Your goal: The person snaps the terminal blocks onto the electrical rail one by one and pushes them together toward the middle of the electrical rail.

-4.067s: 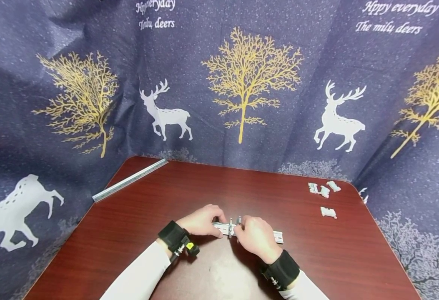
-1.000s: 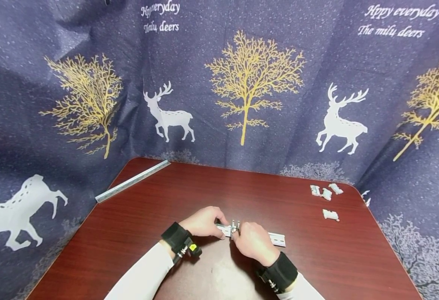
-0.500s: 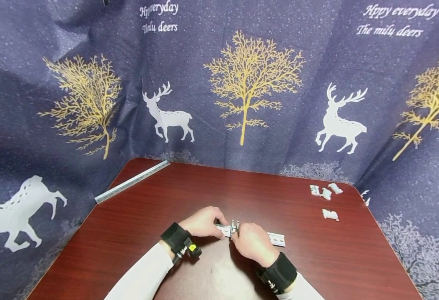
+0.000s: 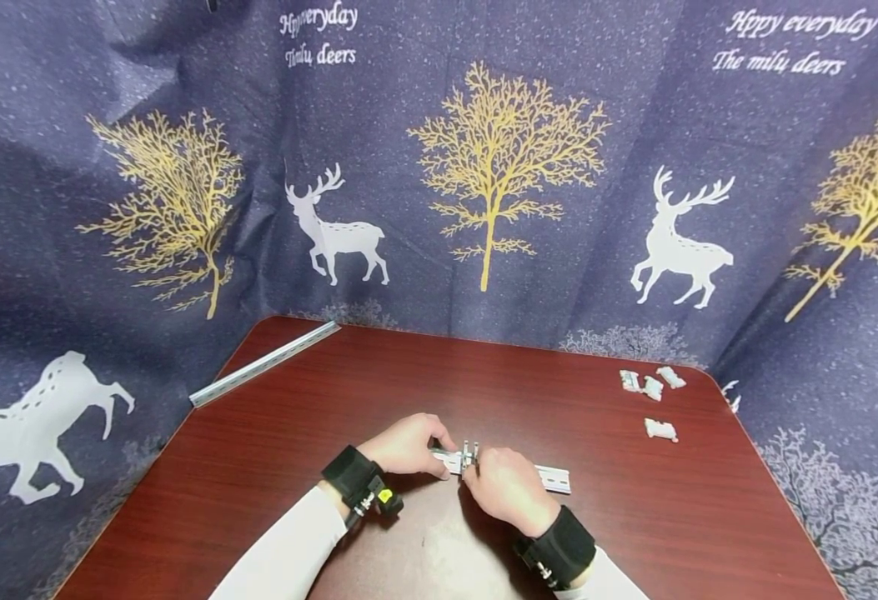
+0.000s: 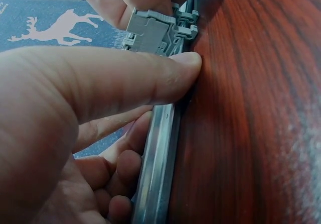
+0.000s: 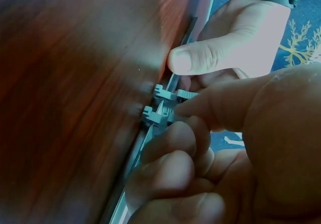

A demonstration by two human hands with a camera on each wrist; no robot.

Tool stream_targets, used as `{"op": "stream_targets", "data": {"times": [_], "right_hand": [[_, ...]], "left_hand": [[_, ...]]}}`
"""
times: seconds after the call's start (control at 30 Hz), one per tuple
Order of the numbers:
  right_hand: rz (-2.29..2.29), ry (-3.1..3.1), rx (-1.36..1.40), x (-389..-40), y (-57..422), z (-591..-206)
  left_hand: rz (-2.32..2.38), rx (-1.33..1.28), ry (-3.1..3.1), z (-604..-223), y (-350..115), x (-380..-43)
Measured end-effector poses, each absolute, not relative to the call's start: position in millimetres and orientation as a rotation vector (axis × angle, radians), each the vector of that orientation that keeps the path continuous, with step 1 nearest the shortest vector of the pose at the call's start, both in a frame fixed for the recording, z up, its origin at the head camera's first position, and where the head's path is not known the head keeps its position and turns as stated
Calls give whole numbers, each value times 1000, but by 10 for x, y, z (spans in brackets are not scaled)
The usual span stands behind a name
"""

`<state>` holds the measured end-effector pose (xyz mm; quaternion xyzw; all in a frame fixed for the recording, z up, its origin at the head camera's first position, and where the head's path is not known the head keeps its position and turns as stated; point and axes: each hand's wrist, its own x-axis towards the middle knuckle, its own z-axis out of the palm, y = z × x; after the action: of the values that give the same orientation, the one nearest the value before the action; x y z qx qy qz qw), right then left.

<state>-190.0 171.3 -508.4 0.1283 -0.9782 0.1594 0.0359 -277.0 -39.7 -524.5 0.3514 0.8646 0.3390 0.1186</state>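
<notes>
A short slotted metal DIN rail (image 4: 557, 479) lies across the table in front of me. Two grey DIN rail end brackets stand on it close together: one bracket (image 6: 164, 93) nearer my left hand, the other bracket (image 6: 155, 117) at my right fingertips. With thumb and fingers on opposite sides, my left hand (image 4: 407, 443) grips the rail just left of the brackets. My right hand (image 4: 512, 487) pinches the right bracket, its other fingers curled and covering the rail's middle. In the left wrist view, a bracket's flat face (image 5: 150, 30) shows beyond my thumb.
A long slotted metal rail (image 4: 264, 363) lies along the table's far left edge. Several small whitish packets or parts (image 4: 660, 429) sit at the back right, too small to identify. Behind the reddish-brown table (image 4: 408, 367) hangs a dark blue printed cloth (image 4: 423, 308).
Compared with about four seconds ago, the right bracket has come left along the rail, closer to the other one, with my right hand. Over the last second hardly anything moves.
</notes>
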Motion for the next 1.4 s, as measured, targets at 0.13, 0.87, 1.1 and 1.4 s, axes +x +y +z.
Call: {"op": "stream_targets", "data": {"times": [0.13,0.87,1.1,1.4], "right_hand": [[507,-3007,400,-1888,1733,-5070],[491,-2983,381,-1804,1814,-4832],[509,-2957,278,-1853,1965,-4745],[485,-2886,72,-2127,2439,-4817]], "left_hand": [[990,1024,2526,-5241,-398,-2766],[973,1027,2540,-5260,-402,-2772],[956,1045,2557,-5286,-399,-2775],[957,1026,2551,-5276,-407,-2763]]}}
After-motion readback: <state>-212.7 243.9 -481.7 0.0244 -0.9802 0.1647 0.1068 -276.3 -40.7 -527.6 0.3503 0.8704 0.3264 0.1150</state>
